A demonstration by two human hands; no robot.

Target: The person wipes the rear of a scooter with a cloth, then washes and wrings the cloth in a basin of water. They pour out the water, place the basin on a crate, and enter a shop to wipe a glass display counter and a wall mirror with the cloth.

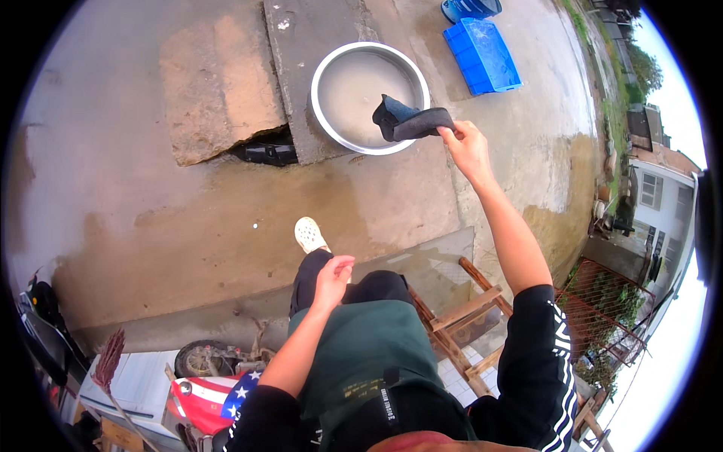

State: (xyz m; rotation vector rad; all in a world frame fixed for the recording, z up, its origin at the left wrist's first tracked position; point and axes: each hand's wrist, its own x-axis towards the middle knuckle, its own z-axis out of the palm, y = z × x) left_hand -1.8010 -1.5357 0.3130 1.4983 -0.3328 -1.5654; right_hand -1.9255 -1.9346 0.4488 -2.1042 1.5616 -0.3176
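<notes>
My right hand (468, 149) reaches out over the rim of a round metal basin (322, 113) of cloudy, greyish water. Between its thumb and fingers I pinch one end of a dark grey cloth piece (410, 124) with a bluish patch. The cloth hangs folded above the basin's right side; its exact kind I cannot make out. My left hand (331, 282) is held in front of my knees, well short of the basin. Its fingers are loosely bent, a little apart, and no object shows in them.
A blue plastic crate (482, 56) and a blue tub (468, 9) stand beyond the basin at right. Left of it lies a broken stone slab (218, 83). A wooden ladder-like frame (467, 313) is by my right side; a broom (110, 358) and a motorcycle (203, 358) are behind left.
</notes>
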